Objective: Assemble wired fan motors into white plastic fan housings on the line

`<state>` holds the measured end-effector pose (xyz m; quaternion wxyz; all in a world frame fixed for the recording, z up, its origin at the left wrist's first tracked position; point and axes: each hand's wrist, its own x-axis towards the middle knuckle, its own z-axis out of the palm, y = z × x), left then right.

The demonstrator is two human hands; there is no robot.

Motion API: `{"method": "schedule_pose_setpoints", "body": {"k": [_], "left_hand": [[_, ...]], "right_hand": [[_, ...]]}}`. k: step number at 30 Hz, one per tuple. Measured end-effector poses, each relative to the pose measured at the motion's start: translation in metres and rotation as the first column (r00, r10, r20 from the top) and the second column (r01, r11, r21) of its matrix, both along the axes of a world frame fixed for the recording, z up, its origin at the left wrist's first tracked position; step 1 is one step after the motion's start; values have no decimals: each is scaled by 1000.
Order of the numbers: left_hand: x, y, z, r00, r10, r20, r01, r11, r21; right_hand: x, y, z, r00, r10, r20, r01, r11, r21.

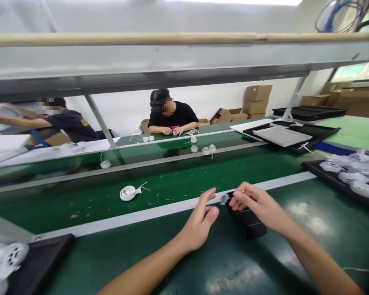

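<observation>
My left hand is raised above the near green worktop, thumb and fingers apart, with nothing in it. My right hand is closed, its thumb and fingertips pinched together. Right at those fingertips is a small blurred grey piece, between the two hands; its kind is unclear. Below the right hand lies a narrow black tray, partly covered by the fingers. Farther off, on the green conveyor belt, sits a round white part with a short wire.
Black trays of white plastic parts stand at right and lower left. More small white parts ride on the belt. A metal shelf beam spans overhead. Across the belt, a co-worker handles small parts; another person is at left.
</observation>
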<state>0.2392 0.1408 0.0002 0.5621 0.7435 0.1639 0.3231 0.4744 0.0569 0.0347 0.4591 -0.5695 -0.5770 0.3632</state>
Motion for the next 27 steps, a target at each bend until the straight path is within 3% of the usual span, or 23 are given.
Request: {"method": "schedule_pose_setpoints", "body": {"k": [2, 4, 12, 20, 24, 25, 27], "left_hand": [[11, -5, -3, 991, -75, 109, 98, 970, -223], [11, -6, -7, 981, -121, 152, 167, 925, -341], [-6, -5, -19, 991, -107, 75, 131, 809, -573], [1, -2, -29, 999, -20, 49, 44, 810, -585], [2, -5, -28, 997, -52, 56, 75, 798, -598], [2, -6, -28, 996, -60, 72, 91, 804, -587], [1, -8, -27, 991, -77, 111, 125, 833, -538]], "right_hand": [[-18, 2, -5, 994, 24, -104, -22, 999, 26], [-31, 4, -11, 981, 9, -196, -3, 1000, 31], [-41, 13, -25, 930, -68, -362, 78, 997, 13], [-27, 20, -36, 954, -128, -273, 142, 989, 36], [-33, 7, -35, 961, -223, -166, 255, 945, 205], [-38, 2, -34, 968, -210, -135, 239, 937, 256], [-50, -4, -34, 995, -100, 17, 88, 936, 341]]}}
